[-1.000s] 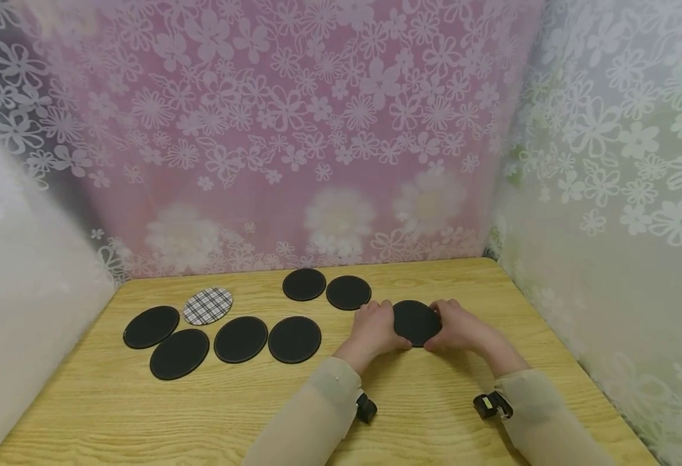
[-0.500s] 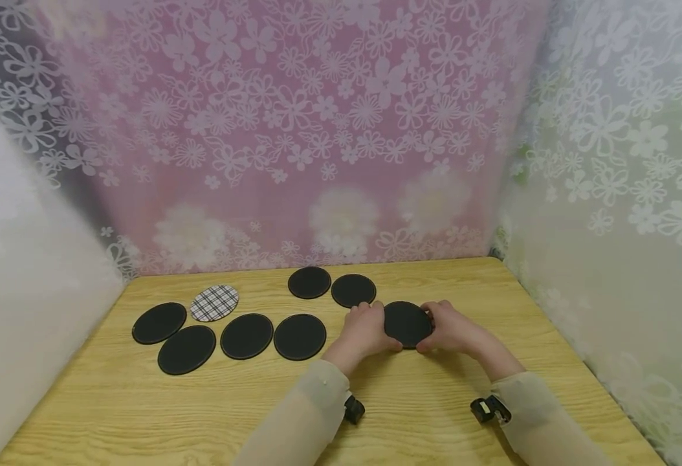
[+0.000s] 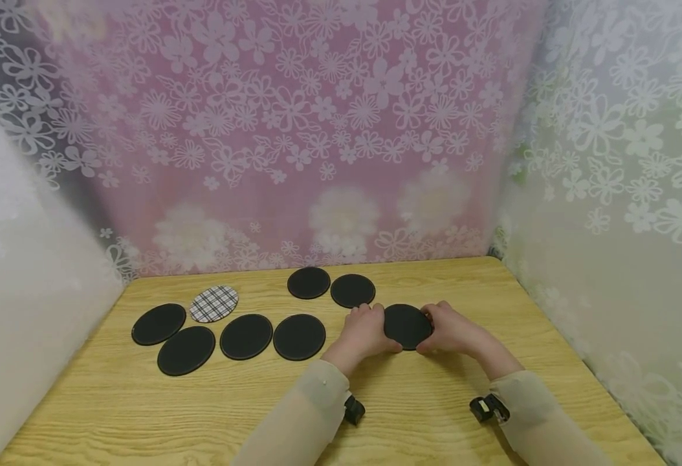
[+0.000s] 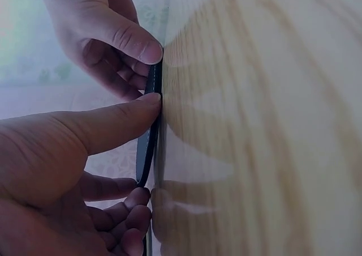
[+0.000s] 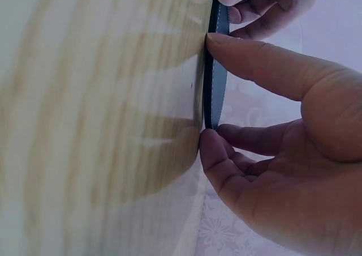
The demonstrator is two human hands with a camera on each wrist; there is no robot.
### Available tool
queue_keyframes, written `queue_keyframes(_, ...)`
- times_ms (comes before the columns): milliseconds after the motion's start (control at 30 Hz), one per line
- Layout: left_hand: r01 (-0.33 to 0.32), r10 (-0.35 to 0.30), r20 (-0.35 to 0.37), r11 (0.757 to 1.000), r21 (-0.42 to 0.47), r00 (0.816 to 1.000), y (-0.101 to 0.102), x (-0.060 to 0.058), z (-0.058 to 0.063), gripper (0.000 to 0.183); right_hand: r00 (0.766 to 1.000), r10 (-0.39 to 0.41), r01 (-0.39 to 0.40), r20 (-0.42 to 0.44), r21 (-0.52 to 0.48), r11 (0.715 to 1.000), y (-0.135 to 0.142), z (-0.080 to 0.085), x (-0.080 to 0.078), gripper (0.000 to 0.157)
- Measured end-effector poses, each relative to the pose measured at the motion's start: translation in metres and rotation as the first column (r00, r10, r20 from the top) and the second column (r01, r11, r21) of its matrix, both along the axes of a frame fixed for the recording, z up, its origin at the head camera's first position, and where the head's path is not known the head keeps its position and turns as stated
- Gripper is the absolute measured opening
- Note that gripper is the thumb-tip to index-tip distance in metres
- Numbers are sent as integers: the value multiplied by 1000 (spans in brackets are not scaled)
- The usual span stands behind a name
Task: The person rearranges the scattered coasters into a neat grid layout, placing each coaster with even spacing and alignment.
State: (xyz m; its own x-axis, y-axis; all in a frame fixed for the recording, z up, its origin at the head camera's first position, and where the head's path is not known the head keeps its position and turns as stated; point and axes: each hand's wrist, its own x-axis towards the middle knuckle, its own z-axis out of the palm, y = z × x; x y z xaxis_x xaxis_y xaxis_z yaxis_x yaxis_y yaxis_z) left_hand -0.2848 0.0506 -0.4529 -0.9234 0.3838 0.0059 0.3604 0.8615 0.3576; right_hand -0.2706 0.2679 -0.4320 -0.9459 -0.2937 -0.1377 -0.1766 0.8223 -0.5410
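Observation:
A round black coaster (image 3: 408,327) with a stitched edge lies flat between my two hands at the right of the head view. My left hand (image 3: 365,333) holds its left side, thumb at the near edge and fingers curled by the far side. The right hand (image 3: 453,330) grips the opposite side the same way, the two thumbs close to each other. From the left wrist, the coaster (image 4: 148,137) shows edge-on, right down at the tabletop. In the right wrist view, thumb and fingertips meet the rim of the coaster (image 5: 218,80).
Several more black coasters, such as one just left of my hand (image 3: 299,337) and another behind it (image 3: 352,290), lie on the wooden table (image 3: 143,414). A white plaid coaster (image 3: 214,303) sits among those at left. Flowered curtains (image 3: 318,129) enclose the table.
Both hands have brought the coaster slightly left, closer to the other coasters, and it sits a touch lower. The head view has shifted a little. The other coasters keep their places.

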Motion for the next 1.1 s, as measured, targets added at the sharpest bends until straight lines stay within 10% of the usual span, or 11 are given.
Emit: queue_keyframes(1100,24,-23,28,1000,-16,999,-4,-1,-2,79,999,11,-9,46,-39,999,4,0,2,88)
